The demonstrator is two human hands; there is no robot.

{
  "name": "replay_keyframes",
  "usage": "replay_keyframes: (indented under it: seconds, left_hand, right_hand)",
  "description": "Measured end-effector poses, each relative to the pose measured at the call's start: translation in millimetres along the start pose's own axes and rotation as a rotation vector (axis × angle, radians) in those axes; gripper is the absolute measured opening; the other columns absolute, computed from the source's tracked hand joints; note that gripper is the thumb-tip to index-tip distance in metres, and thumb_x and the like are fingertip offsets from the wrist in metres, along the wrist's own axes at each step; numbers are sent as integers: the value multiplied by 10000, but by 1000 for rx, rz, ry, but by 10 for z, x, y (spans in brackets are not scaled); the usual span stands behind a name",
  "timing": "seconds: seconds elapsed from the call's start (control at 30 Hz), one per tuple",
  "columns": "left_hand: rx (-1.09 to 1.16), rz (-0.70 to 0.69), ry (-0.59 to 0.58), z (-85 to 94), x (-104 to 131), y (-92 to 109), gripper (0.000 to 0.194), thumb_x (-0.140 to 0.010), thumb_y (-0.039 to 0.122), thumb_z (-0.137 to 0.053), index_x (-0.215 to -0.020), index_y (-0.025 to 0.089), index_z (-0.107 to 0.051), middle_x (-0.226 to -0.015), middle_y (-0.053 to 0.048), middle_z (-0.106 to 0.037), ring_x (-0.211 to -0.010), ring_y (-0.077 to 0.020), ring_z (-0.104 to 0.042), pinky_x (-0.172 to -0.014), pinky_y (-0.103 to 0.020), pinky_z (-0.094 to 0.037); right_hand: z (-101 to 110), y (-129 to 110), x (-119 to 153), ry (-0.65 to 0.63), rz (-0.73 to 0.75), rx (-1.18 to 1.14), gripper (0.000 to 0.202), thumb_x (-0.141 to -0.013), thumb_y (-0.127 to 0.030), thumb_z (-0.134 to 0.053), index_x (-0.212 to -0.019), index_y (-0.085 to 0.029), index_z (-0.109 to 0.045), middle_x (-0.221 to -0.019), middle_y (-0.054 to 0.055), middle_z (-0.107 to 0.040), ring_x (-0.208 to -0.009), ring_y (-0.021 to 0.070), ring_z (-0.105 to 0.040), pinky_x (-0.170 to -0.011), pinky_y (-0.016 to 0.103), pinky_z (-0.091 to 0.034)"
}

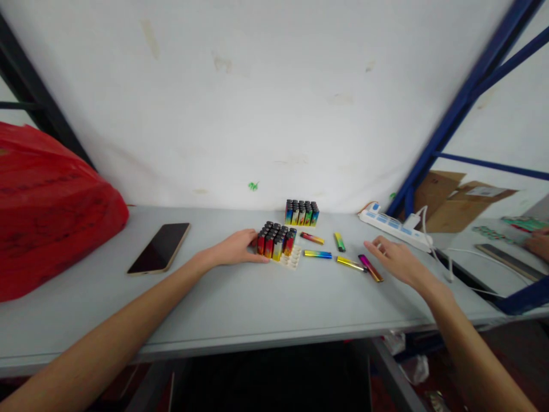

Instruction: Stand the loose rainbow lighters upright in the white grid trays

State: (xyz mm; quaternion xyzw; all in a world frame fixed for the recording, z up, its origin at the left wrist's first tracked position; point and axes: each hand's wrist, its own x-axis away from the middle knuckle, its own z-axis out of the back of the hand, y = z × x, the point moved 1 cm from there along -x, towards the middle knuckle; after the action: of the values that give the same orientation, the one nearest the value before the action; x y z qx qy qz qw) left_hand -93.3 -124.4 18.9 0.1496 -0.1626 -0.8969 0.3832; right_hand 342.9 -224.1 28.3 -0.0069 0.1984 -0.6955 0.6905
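Note:
My left hand (235, 248) grips the left side of a white plastic tray (292, 258), thumb along the front and fingers behind. Upright lighters (274, 240) with black tops fill most of the tray; slots at its right show bare. Loose lighters lie flat to the right: a red-yellow lighter (312, 238), a blue-yellow lighter (318, 254), a green lighter (339, 242), a yellow lighter (351, 264) and a purple-red lighter (371, 268). Just right of the purple-red one, my right hand (395, 261) hovers open, fingers apart and holding nothing.
Against the wall stands another block of upright lighters (302, 212). A phone (159, 248) and a red plastic bag (55, 212) are on the left. A white power strip (394, 226) with cables lies at right, near a blue frame post (454, 109). Another person's hand (539, 243) shows far right.

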Motion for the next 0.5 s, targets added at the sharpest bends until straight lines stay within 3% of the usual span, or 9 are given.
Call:
replay_keyframes:
  seconds: [0.13,0.2,0.3,0.37,0.5]
  left_hand:
    - [-14,32,-1,-3,3,-7,694,-729,779,-717,-1066,173,-682,-1063,-95,-710,-966,-296,-663,-867,-354,-512]
    - [-14,41,7,-4,3,-14,706,-719,785,-719,-1060,169,-679,-1046,-94,-709,-947,-292,-661,-845,-352,-515]
    - [-14,11,1,-5,-1,-14,682,-735,780,-712,-1046,174,-682,-1060,-97,-706,-965,-296,-659,-855,-356,-512]
    - [-22,-5,-2,-3,-4,-10,664,-745,780,-705,-1025,179,-685,-1051,-97,-704,-968,-300,-657,-858,-359,-511]
    - [-7,-21,2,1,-5,0,648,-742,786,-707,-992,188,-687,-1018,-88,-705,-938,-296,-656,-859,-363,-512]
  right_hand:
    - [-132,186,-14,-189,21,-31,420,-884,-631,-567,-820,-224,-644,-814,93,-749,-760,260,-691,-697,347,-475]
    - [-166,227,-84,-236,29,-34,368,-883,-581,-579,-816,-223,-630,-746,76,-734,-711,248,-677,-672,343,-467]
    - [-186,237,-216,-207,-15,-84,307,-882,-526,-597,-812,-227,-584,-641,49,-687,-626,232,-654,-623,340,-460]
    - [-184,180,-299,-135,-53,-244,363,-858,-579,-635,-866,-225,-557,-689,49,-697,-607,221,-661,-586,332,-474]
    - [-120,-170,-448,-59,6,-650,549,-819,-729,-643,-964,-207,-551,-712,21,-670,-567,183,-645,-552,308,-491]
